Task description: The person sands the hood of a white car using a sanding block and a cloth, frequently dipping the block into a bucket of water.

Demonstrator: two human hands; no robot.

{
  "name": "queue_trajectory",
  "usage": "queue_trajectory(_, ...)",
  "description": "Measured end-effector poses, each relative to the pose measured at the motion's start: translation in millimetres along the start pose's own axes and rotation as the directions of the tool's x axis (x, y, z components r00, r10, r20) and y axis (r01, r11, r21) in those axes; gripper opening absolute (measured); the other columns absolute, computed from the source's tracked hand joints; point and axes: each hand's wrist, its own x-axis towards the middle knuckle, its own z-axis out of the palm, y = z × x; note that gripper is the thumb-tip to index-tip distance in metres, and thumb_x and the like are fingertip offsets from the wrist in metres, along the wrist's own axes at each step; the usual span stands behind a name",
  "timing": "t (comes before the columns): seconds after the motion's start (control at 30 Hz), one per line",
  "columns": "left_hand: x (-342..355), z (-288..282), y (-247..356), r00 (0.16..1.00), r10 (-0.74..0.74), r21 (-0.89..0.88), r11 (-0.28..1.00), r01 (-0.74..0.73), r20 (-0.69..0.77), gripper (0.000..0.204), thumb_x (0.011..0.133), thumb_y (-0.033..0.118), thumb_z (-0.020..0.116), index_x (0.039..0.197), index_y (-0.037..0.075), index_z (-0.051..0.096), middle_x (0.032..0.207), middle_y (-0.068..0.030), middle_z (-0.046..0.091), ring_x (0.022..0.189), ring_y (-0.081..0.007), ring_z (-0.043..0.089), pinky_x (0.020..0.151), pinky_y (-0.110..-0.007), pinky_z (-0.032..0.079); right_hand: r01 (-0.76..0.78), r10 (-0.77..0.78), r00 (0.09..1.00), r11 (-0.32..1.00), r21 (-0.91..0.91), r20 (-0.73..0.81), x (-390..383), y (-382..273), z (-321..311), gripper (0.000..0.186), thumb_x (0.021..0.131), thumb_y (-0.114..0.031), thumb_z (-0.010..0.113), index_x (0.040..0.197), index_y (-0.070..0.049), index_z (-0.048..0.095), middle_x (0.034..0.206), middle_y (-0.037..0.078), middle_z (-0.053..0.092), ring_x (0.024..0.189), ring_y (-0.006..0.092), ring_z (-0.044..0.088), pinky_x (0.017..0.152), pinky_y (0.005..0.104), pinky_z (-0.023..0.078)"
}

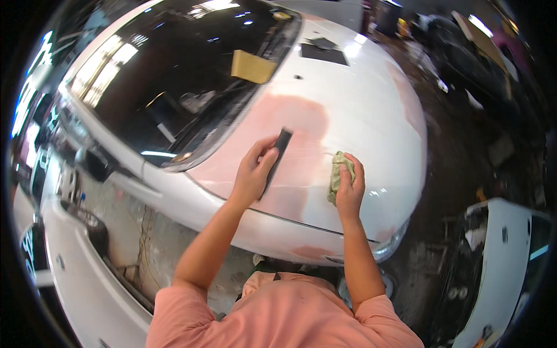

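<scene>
A white car hood (pixel 371 110) with pink filler patches (pixel 296 119) spreads out in front of me. My left hand (pixel 255 171) is closed around a long, narrow black sanding block (pixel 281 152), tilted over the large pink patch. Whether the block touches the surface I cannot tell. In my right hand (pixel 352 188) is a crumpled pale green cloth (pixel 336 174), gripped between thumb and fingers over the hood's white part, just right of that patch. My palm hides some of the cloth.
A yellow sheet (pixel 253 66) rests by the windshield base (pixel 229 95). Dark sheets (pixel 324 53) lie on the hood's far end. A white car panel (pixel 498 261) stands at right, and another white car (pixel 87 272) is at left. Clutter lines the far right.
</scene>
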Motion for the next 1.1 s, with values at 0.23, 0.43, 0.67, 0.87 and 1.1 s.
queue_trajectory(0.23,-225.0,-113.3,-45.1,0.805,-0.257,-0.182,0.965,0.187,-0.534,0.039,0.11,0.013,0.061,0.146,-0.003,0.061,0.129,-0.0079,0.07,0.115,-0.014,0.063,0.103,-0.029,0.05,0.407,-0.373,0.724,0.91,0.078,0.581,-14.4,-108.9,156.2,0.03,0.101,-0.022,0.07,0.125,-0.004,0.069,0.131,0.02,0.067,0.126,0.0391,0.065,0.107,0.0475,0.052)
queue_trajectory(0.43,-289.3,-133.7,-49.3,0.662,-0.275,-0.194,0.961,0.194,-0.697,0.04,0.112,0.017,0.062,0.148,-0.001,0.061,0.131,-0.0076,0.069,0.115,-0.0126,0.063,0.101,-0.027,0.05,0.672,-0.415,0.646,0.708,-0.218,0.641,-83.7,-102.9,284.3,0.046,0.095,-0.033,0.075,0.136,-0.013,0.07,0.146,0.017,0.063,0.141,0.0414,0.054,0.115,0.0592,0.044)
queue_trajectory(0.67,-249.7,-112.1,-45.9,0.768,-0.284,-0.225,0.957,0.185,-0.575,0.04,0.112,0.015,0.061,0.148,-0.002,0.06,0.133,-0.0097,0.068,0.12,-0.015,0.062,0.105,-0.03,0.049,0.686,-0.431,0.67,0.67,-0.283,0.604,-81.0,-57.0,262.2,0.049,0.098,-0.04,0.069,0.142,-0.017,0.068,0.156,0.012,0.056,0.148,0.0413,0.046,0.122,0.0649,0.034)
queue_trajectory(0.87,-209.5,-95.4,-46.6,0.867,-0.234,-0.208,0.966,0.155,-0.439,0.04,0.11,0.013,0.061,0.147,-0.004,0.061,0.13,-0.0089,0.069,0.117,-0.0141,0.062,0.104,-0.029,0.049,0.538,-0.316,0.838,0.611,-0.581,0.444,-8.1,4.7,144.9,0.042,0.103,-0.032,0.067,0.14,-0.013,0.068,0.154,0.016,0.058,0.144,0.0411,0.051,0.12,0.0571,0.04)
queue_trajectory(1.1,-196.3,-103.9,-55.5,0.884,-0.234,-0.264,0.955,0.132,-0.405,0.038,0.112,0.012,0.06,0.147,-0.003,0.06,0.126,-0.0067,0.069,0.111,-0.0111,0.063,0.099,-0.026,0.051,0.302,-0.275,0.946,0.573,-0.762,0.169,52.1,100.3,-36.7,0.039,0.1,-0.025,0.07,0.133,-0.005,0.069,0.146,0.024,0.06,0.134,0.0455,0.056,0.114,0.0567,0.046)
